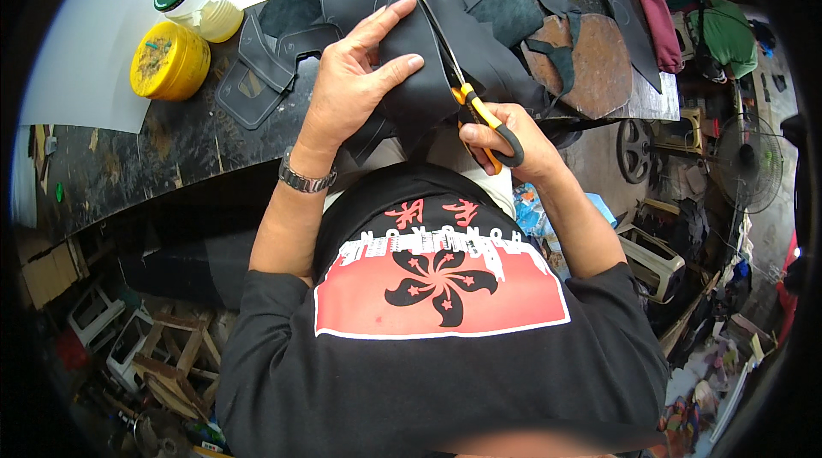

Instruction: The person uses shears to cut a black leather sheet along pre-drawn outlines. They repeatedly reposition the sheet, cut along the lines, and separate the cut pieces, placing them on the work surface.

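Observation:
My right hand (520,143) is closed around the yellow-and-black handles of a pair of scissors (485,120). Their blades are parted and point away from me, across a black leather sheet (419,68) marked with pale outlines. To the left of the blades, my left hand (355,73) holds the sheet, index finger and thumb spread on its surface. Its other fingers are mostly hidden. Part of the leather hangs over the near table edge toward my lap.
Cut black leather pieces (257,73) lie on the left of the dark worktable (184,145). Beside them stand a yellow tub (171,62) and a green-lidded jar (205,8). A worn brown board (595,64) lies at the right. A fan (747,163) stands beyond it.

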The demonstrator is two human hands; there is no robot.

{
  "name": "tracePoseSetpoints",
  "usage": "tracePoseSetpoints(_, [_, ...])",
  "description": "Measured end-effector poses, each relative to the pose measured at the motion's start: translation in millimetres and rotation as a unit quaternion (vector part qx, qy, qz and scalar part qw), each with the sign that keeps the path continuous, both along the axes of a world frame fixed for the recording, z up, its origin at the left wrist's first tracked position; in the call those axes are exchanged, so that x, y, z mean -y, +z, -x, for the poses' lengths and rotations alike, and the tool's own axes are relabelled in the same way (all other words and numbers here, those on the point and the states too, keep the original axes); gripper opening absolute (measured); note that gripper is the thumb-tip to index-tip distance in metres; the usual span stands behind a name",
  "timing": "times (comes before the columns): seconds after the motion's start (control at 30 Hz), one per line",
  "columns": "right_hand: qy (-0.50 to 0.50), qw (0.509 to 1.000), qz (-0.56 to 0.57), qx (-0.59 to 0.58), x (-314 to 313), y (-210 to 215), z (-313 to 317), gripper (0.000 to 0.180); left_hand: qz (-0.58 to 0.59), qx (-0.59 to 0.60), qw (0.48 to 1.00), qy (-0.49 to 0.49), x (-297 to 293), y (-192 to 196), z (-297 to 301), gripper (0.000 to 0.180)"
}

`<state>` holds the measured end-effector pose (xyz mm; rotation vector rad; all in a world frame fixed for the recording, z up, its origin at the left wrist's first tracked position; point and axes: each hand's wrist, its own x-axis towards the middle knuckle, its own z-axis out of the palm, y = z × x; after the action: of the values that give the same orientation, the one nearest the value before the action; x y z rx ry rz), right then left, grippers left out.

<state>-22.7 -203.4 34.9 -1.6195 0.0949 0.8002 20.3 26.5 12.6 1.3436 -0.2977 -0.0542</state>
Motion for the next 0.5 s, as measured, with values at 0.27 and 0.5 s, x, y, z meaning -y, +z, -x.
tracePoseSetpoints(0.27, [-0.003, 1.0, 0.013, 0.01, -6.1, 1.6, -7.0, 0.038, 0.021, -0.011, 1.0, 0.006, 3.9, 0.7, 4.6, 0.061])
tracePoseSetpoints(0.5, [0.006, 1.0, 0.011, -0.002, -3.8, 3.4, -11.0, 0.04, 0.019, -0.023, 1.0, 0.007, 5.6, 1.8, 4.8, 0.061])
